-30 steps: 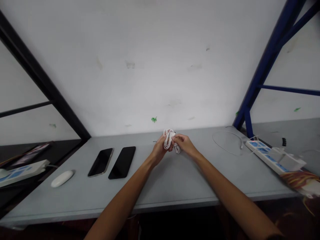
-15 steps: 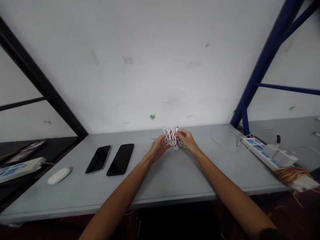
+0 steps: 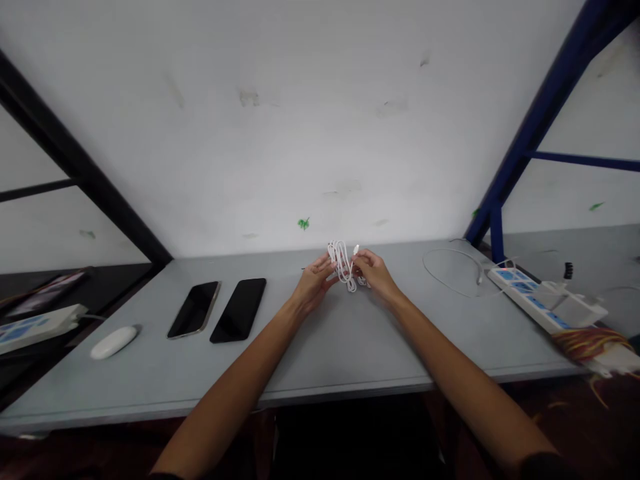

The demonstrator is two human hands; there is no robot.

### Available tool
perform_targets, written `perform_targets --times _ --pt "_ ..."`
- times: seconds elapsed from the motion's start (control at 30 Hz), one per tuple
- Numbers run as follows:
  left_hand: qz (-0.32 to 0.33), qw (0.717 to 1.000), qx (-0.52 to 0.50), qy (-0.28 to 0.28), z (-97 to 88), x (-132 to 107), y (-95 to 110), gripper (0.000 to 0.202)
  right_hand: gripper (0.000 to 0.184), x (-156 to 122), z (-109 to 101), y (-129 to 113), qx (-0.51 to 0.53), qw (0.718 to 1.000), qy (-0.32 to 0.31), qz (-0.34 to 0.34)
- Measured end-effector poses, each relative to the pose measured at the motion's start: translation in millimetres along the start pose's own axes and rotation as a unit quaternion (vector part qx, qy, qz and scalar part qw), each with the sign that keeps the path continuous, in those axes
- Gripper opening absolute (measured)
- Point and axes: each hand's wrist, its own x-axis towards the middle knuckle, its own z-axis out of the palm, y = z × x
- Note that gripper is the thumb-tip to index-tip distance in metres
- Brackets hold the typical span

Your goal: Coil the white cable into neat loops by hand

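A looped white cable (image 3: 341,260) is held up between my two hands over the back of the grey table. My left hand (image 3: 314,281) grips the loops from the left, thumb and fingers closed round them. Pinched in my right hand (image 3: 373,272) is the cable's plug end (image 3: 356,249), which points upward. Lower strands hang below the fingers; part of the cable is hidden behind my right hand.
Two dark phones, one with a light edge (image 3: 194,310) and one black (image 3: 239,311), lie to the left beside a white mouse-shaped object (image 3: 114,343). On the right, a power strip (image 3: 530,300) carries a white adapter, near a loose white cable (image 3: 450,251). A blue frame post (image 3: 520,150) rises behind.
The cable loops have turned and narrowed between my hands, and my left fingers have shifted on them. The whole view has moved slightly.
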Motion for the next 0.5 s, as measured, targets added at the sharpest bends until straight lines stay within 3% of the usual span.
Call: perform_targets --times 0.17,0.5 --pt "0.006 0.999 0.007 0.038 -2.9 2 -2 0.055 0.027 -2 -1 -4 0.042 0.999 0.013 0.008" --pt "0.058 0.995 0.061 0.056 0.9 1 -1 0.053 0.032 -4 -4 -13 0.062 0.998 0.021 0.023"
